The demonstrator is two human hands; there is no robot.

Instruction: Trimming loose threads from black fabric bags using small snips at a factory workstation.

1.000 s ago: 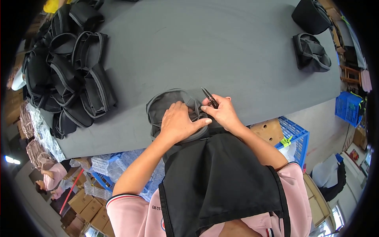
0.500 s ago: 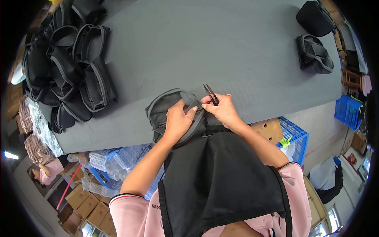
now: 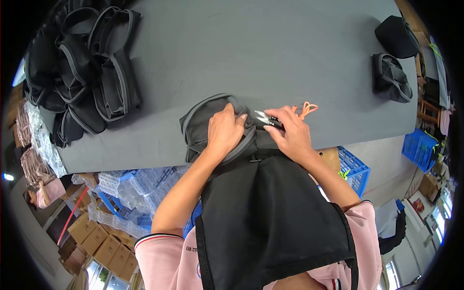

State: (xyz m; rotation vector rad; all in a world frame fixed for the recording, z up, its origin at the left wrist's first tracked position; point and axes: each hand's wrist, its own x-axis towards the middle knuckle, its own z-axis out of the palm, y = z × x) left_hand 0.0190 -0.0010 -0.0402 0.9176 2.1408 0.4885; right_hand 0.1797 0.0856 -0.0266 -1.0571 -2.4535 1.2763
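Observation:
At the table's near edge, in front of me, a black fabric pouch point(image 3: 193, 126) with grey trim stands unzipped. My left hand point(image 3: 225, 128) reaches over its opening, with fingers closed on the grey-trimmed edge at its right side. Just right of the pouch, my right hand point(image 3: 294, 133) grips small black-handled thread snips point(image 3: 271, 120). Their bright blades point left toward the pouch's edge and are spread apart. An orange cord loop point(image 3: 308, 110) sticks out beyond the right hand's fingers. Whatever the left fingertips pinch is partly hidden.
A heap of similar black pouches point(image 3: 117, 87) covers the table's left end. Two more pouches point(image 3: 390, 77) sit at the far right. Below the edge are blue crates point(image 3: 355, 170), bubble wrap point(image 3: 130, 191) and cardboard boxes point(image 3: 99, 237). A person point(image 3: 48, 193) is at far left.
My right hand has drawn back rightward from the pouch's edge. The snips have turned from pointing up to pointing left, and the orange loop has come into sight. My left hand stays on the pouch.

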